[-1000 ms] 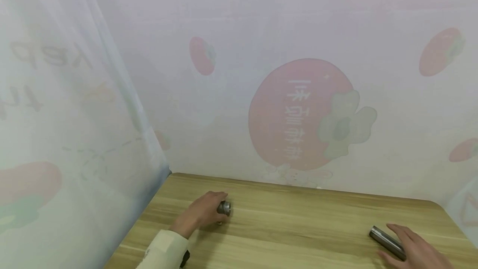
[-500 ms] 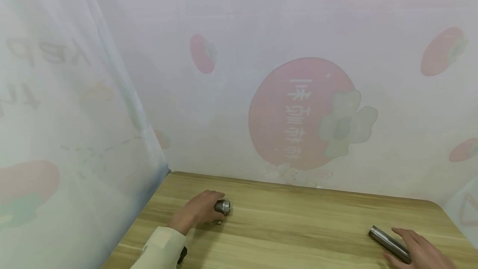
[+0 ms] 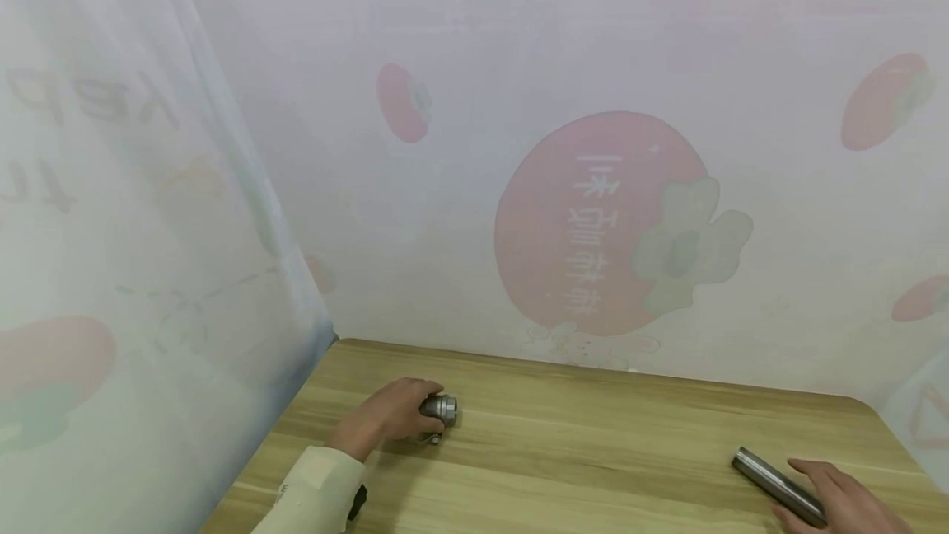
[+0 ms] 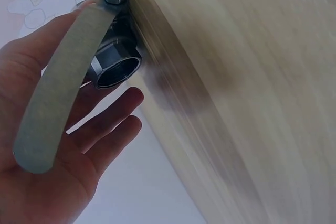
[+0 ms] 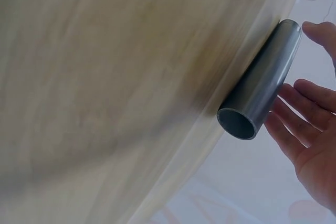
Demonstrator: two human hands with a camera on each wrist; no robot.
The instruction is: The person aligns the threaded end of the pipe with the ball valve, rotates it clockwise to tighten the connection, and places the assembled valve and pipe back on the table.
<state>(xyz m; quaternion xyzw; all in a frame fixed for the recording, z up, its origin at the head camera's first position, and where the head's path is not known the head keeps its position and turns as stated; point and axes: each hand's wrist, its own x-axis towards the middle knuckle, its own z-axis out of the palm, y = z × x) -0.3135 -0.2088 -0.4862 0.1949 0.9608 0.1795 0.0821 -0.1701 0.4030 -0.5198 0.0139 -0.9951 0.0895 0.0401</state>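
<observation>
A metal ball valve [image 3: 442,409] with a hex-shaped threaded end lies on the left half of the table. My left hand [image 3: 391,414] is loosely around its left end, thumb and fingers on either side. In the left wrist view the flat lever [image 4: 65,90] of the valve crosses in front of my palm, and two relaxed fingers extend clear of the body. On the right, a smooth grey metal tube [image 3: 774,484] rests diagonally on the wood. My right hand [image 5: 317,124] stands beside it with spread fingers, fingertips right at its side and the thumb off its far end.
The wood-grain table [image 3: 578,443] has rounded back corners. A pale curtain [image 3: 445,254] printed with red fruit hangs right behind its back edge, and another sheet [image 3: 170,229] closes off the left side.
My left hand has drawn back slightly leftward, baring more of the valve, which stays in place. My right hand has slid right along the tube, showing more of it; the tube has not moved.
</observation>
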